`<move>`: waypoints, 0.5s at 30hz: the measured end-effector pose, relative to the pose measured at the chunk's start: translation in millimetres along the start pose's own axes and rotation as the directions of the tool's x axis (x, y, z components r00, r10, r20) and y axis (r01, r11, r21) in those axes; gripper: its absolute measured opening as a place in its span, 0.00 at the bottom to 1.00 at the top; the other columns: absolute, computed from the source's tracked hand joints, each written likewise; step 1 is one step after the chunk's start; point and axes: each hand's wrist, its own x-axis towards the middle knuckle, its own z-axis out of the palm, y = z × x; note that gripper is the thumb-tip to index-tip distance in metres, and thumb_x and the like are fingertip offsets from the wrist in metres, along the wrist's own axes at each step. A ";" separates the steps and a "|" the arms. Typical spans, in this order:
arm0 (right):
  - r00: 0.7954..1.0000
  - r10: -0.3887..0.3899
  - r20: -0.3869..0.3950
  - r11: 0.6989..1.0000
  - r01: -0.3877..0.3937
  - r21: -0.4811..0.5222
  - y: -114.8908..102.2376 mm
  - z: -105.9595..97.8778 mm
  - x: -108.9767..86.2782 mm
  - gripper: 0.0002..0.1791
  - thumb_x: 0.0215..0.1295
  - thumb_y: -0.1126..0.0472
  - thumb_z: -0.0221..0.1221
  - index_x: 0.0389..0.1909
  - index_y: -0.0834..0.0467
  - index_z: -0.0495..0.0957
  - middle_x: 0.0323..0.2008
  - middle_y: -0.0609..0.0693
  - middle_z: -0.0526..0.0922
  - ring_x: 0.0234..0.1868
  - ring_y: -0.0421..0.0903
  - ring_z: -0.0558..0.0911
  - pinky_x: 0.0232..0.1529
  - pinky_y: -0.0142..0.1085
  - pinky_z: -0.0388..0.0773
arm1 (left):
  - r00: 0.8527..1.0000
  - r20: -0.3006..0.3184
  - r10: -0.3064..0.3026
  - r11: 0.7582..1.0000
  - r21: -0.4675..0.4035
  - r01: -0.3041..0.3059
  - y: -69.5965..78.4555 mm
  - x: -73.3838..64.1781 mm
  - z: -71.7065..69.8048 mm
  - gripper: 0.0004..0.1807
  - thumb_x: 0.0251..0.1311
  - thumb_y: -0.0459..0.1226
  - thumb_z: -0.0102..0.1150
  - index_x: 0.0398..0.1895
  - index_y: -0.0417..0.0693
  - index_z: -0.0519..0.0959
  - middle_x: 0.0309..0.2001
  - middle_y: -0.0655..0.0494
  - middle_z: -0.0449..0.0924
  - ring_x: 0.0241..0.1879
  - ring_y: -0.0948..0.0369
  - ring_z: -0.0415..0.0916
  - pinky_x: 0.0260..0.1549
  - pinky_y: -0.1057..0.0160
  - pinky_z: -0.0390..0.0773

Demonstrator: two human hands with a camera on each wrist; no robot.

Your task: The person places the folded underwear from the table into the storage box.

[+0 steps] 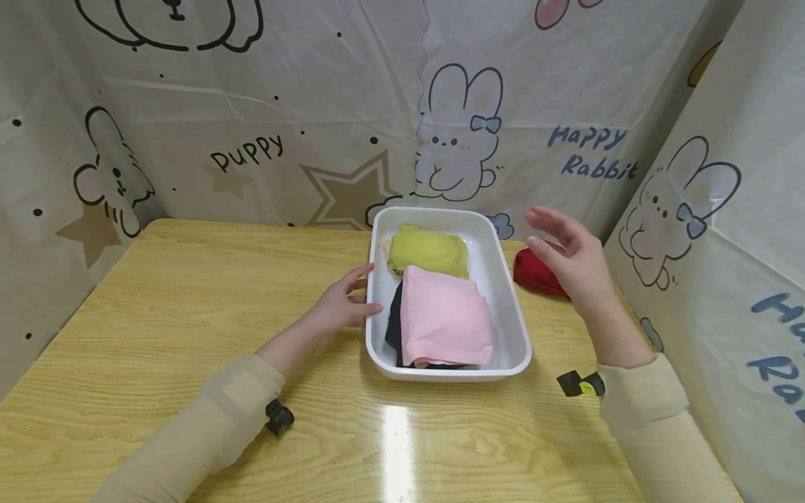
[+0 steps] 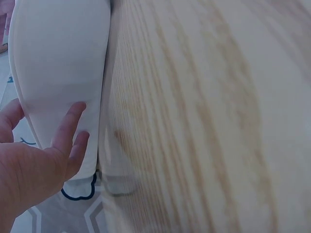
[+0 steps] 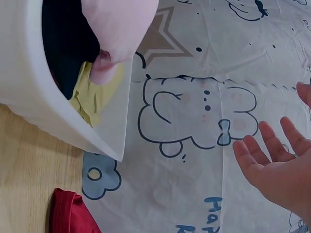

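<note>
A white plastic tray stands on the table. Inside it, a folded pink garment lies nearest the person, over a black cloth that shows at its left and front edges. Behind these sits a bunched yellow-green garment. My left hand is at the tray's left side, fingers spread beside the outer wall and thumb tip over the rim; how firmly it touches cannot be told. Beyond the tray's right side my right hand hovers with nothing in it, fingers loosely bent and thumb apart.
A red cloth item lies on the wooden table right of the tray, partly behind the right hand. Printed white sheets with rabbits, puppies and stars stand behind and at both sides of the table.
</note>
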 end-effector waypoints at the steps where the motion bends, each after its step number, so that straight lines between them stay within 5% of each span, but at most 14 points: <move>1: 1.000 -0.001 -0.014 1.000 0.001 0.007 -0.1 -2.0 0.2 0.27 0.65 0.55 0.59 0.65 0.49 0.67 0.62 0.49 0.73 0.63 0.42 0.70 0.58 0.28 0.71 | 1.000 0.000 -0.001 1.000 0.002 0.001 -0.1 -0.1 0.0 0.46 0.56 0.30 0.64 0.74 0.62 0.52 0.68 0.44 0.57 0.61 0.47 0.67 0.41 0.56 0.82; 15: 0.993 -0.050 -0.102 0.998 0.053 0.024 17.4 -20.1 7.3 0.28 0.64 0.59 0.59 0.65 0.50 0.67 0.61 0.49 0.73 0.61 0.42 0.71 0.51 0.20 0.72 | 1.000 0.001 0.001 1.000 0.009 -0.001 -1.3 1.2 -0.7 0.46 0.56 0.30 0.64 0.74 0.62 0.51 0.68 0.44 0.57 0.61 0.46 0.67 0.40 0.56 0.82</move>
